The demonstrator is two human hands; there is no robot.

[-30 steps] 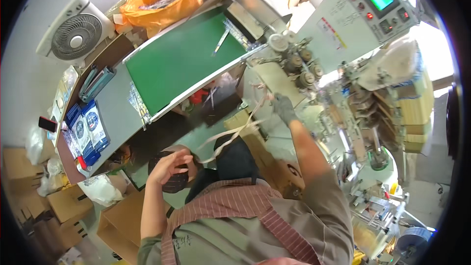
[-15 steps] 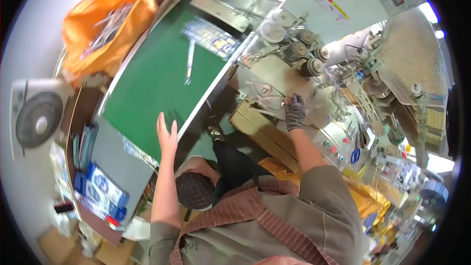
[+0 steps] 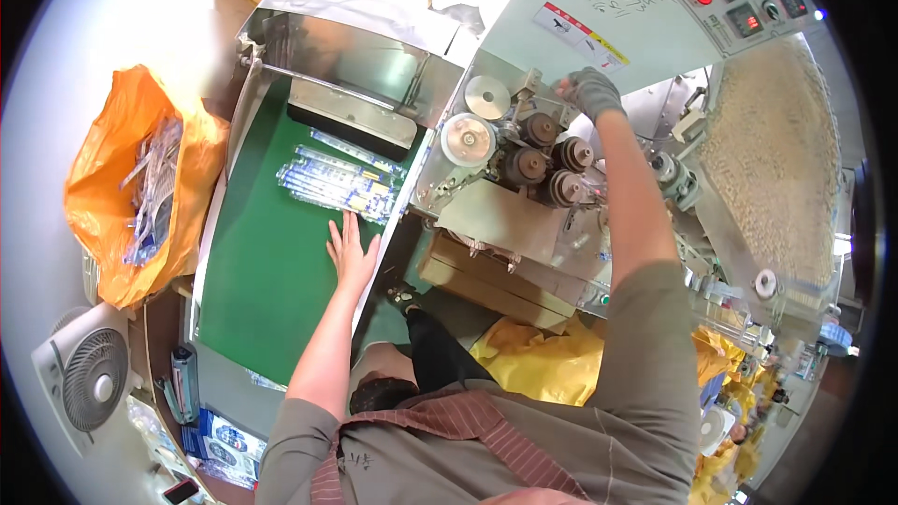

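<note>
While lying flat and open-fingered on the green belt (image 3: 267, 271) near its right edge, left hand (image 3: 351, 252) nearly touching packets (image 3: 339, 182); gloved right hand (image 3: 589, 93) pressing machine rollers (image 3: 543, 154), grip unclear.

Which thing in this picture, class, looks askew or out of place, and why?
The clear packets on the green belt lie in a loose, slanted pile rather than a row, just past the left hand. Nothing looks spilled or broken. The gloved right hand rests on the machine's rollers.

An orange bag (image 3: 140, 178) (full of packets) — white fan (image 3: 89, 379) below it.
</note>
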